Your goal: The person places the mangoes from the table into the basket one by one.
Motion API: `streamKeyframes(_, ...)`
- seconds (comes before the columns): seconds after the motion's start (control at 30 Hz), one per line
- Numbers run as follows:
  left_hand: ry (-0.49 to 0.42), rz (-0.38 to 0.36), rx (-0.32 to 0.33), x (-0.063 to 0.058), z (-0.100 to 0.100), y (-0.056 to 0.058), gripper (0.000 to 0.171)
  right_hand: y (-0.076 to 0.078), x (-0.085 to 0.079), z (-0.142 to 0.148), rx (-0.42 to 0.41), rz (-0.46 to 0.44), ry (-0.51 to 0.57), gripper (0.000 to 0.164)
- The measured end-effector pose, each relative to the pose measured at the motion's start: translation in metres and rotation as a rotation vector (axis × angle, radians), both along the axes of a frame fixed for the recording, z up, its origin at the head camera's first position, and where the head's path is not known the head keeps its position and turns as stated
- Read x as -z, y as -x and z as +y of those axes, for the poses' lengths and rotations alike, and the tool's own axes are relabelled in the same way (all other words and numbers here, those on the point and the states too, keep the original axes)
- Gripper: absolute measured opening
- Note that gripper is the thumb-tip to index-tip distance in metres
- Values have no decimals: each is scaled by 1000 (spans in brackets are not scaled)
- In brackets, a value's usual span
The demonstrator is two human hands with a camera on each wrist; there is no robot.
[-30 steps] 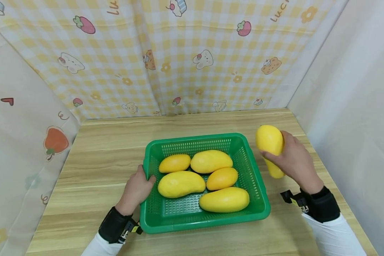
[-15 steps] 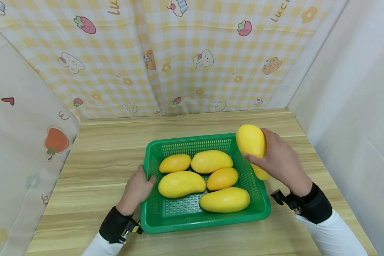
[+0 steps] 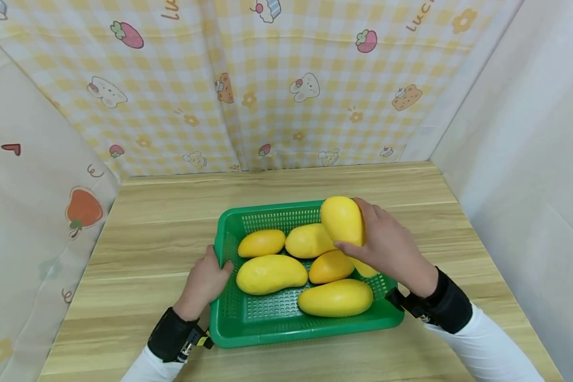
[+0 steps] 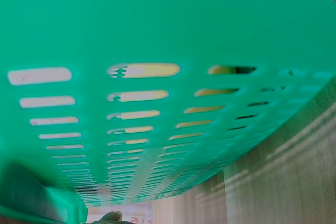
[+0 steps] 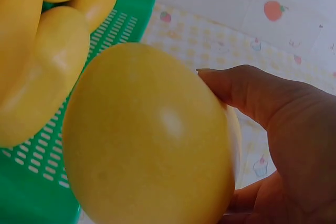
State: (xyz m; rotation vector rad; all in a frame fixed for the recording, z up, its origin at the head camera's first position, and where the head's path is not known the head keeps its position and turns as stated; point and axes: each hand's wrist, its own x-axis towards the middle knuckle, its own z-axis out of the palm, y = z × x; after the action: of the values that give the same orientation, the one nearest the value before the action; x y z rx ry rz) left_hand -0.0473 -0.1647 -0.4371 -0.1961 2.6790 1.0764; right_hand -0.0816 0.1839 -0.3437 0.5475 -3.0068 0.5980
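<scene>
My right hand (image 3: 389, 246) grips a large yellow mango (image 3: 342, 220), held above the right side of a green plastic basket (image 3: 305, 335). In the right wrist view the held mango (image 5: 142, 135) fills the middle, with the thumb along one side. My left hand (image 3: 204, 281) holds the basket's left rim, thumb over the inner side. Several mangoes lie inside, among them a long one (image 3: 272, 275) in the middle, another (image 3: 335, 298) at the front and a smaller orange-yellow one (image 3: 331, 267). The held mango partly covers the back right mango (image 3: 307, 241). The left wrist view shows mostly the slotted basket wall (image 4: 142, 30).
The basket stands on a wood-grain table (image 3: 172, 212). A checked curtain (image 3: 277, 122) hangs behind it, and pale cloth sheets (image 3: 520, 175) close off both sides.
My right hand has carried the mango leftward from the table's right side to over the basket. The left hand and the basket have stayed in place.
</scene>
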Motion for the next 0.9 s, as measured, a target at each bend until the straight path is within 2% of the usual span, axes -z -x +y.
streamKeyframes(0.37,-17,2,-3,0,-1,-2,47,-12,6,-33,-126,32,-79,98)
streamKeyframes(0.9,1,9,8,0,-1,0,48,-20,8,-59,-311,-11,-55,93)
